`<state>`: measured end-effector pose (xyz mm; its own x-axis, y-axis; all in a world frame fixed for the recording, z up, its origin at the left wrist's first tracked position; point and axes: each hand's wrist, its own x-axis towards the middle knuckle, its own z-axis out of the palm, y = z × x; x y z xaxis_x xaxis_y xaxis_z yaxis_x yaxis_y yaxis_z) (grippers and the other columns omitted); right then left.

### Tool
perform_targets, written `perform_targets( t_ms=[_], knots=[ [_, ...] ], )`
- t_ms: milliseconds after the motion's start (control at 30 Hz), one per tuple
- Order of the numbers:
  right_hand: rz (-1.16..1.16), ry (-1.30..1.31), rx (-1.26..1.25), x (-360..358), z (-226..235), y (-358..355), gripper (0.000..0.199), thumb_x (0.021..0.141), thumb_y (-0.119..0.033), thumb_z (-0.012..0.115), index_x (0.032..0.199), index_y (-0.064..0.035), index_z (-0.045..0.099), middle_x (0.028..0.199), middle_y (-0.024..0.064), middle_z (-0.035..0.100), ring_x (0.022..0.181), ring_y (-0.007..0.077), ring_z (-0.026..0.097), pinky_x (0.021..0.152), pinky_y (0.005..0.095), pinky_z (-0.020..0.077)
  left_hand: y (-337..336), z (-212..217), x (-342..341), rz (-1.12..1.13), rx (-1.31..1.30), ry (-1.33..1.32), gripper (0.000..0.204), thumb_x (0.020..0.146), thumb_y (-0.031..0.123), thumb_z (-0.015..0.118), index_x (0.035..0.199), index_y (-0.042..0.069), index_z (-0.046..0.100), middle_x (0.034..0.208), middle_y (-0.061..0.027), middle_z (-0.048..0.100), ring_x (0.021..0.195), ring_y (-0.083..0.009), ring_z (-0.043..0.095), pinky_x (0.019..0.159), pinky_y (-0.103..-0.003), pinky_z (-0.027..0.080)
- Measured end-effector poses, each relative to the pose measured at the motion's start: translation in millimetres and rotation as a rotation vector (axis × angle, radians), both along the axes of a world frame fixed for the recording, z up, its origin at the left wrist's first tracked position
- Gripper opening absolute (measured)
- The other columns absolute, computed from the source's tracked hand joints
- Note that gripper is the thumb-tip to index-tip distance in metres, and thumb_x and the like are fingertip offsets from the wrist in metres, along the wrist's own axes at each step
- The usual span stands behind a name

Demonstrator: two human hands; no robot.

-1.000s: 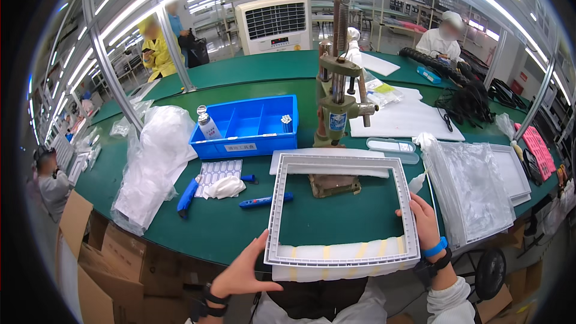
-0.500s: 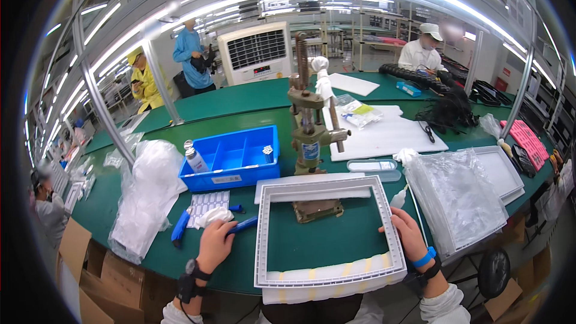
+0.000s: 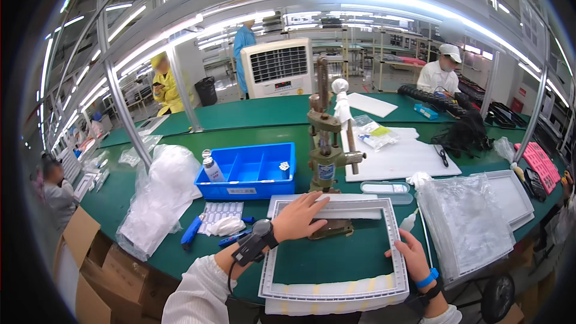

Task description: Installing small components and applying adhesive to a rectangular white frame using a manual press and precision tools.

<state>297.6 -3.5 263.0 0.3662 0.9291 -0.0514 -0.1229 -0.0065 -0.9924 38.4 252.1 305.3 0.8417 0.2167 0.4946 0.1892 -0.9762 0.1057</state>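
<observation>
Head view: white frame [image 3: 269, 270], lower centre, looks light, stiff, maybe brittle; left hand [image 3: 300, 215] spread open across top, right hand [image 3: 413, 256] gripping right side; opposite sides likely best hold.

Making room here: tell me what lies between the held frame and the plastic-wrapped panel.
In the head view: the right hand gripping the frame, a bottle and a thin rod, plus a white wad by the far corner of the panel.

1. Blue box [image 3: 273, 189]: white label [image 3: 241, 191] with dark writing.
2. Green machine [image 3: 324, 151]: blue-and-white sticker [image 3: 326, 171], too small to read.
3. Little white bottle [image 3: 213, 171]: tiny, blurry writing.
4. Big white cooler [image 3: 278, 66]: dark screen [image 3: 282, 85] with red marks, too small to read.
</observation>
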Motion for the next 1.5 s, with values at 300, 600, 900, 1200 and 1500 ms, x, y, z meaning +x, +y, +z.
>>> perform_targets(
  t_ms=[300,600,900,1200,1500],
  knots=[
    [0.031,-0.016,0.014,4,-7,1,0.052,0.101,-0.02,0.056,0.146,-0.0003,0.039,0.093,0.0107,0.071,0.082,0.0121,0.066,0.071,0.0227,0.0499,22,-4,33,0.071,-0.1,0.201,0.065,0.086,0.047,0.068,0.139,0.013,0.053,0.109,-0.0161,0.061,0.105,-0.0327,0.057,0.092,-0.043,0.046],
    [-0.004,-0.025,0.059,4,-7,-1,0.051,0.1,-0.019,0.057,0.145,-0.0007,0.043,0.09,0.0091,0.072,0.075,0.0078,0.063,0.065,0.0213,0.0476,21,0,25,0.049,-0.15,0.145,0.061,0.083,0.046,0.07,0.132,0.011,0.058,0.12,-0.0139,0.062,0.112,-0.0324,0.057,0.094,-0.042,0.049],
    [0.032,-0.07,0.023,2,-3,-3,0.05,0.101,-0.017,0.052,0.145,0.0032,0.04,0.092,0.0122,0.069,0.084,0.0164,0.067,0.077,0.0272,0.0518,24,-6,18,0.057,-0.149,0.133,0.062,0.082,0.047,0.07,0.13,0.009,0.06,0.123,-0.0149,0.062,0.115,-0.0333,0.056,0.097,-0.041,0.048],
    [0.025,-0.052,0.049,2,-3,-2,0.049,0.101,-0.017,0.052,0.145,0.003,0.04,0.092,0.0114,0.069,0.085,0.0164,0.067,0.078,0.0272,0.052,21,2,21,0.08,-0.146,0.17,0.063,0.082,0.047,0.07,0.129,0.006,0.059,0.122,-0.0159,0.063,0.116,-0.034,0.056,0.098,-0.041,0.048],
    [0.027,-0.032,0.061,2,-7,-1,0.052,0.1,-0.02,0.057,0.145,0.0011,0.042,0.092,0.0093,0.071,0.081,0.0095,0.066,0.068,0.0215,0.0491,20,1,18,0.089,-0.167,0.215,0.064,0.085,0.046,0.069,0.132,0.005,0.056,0.128,-0.0182,0.06,0.12,-0.0353,0.055,0.103,-0.042,0.045]
  ],
)
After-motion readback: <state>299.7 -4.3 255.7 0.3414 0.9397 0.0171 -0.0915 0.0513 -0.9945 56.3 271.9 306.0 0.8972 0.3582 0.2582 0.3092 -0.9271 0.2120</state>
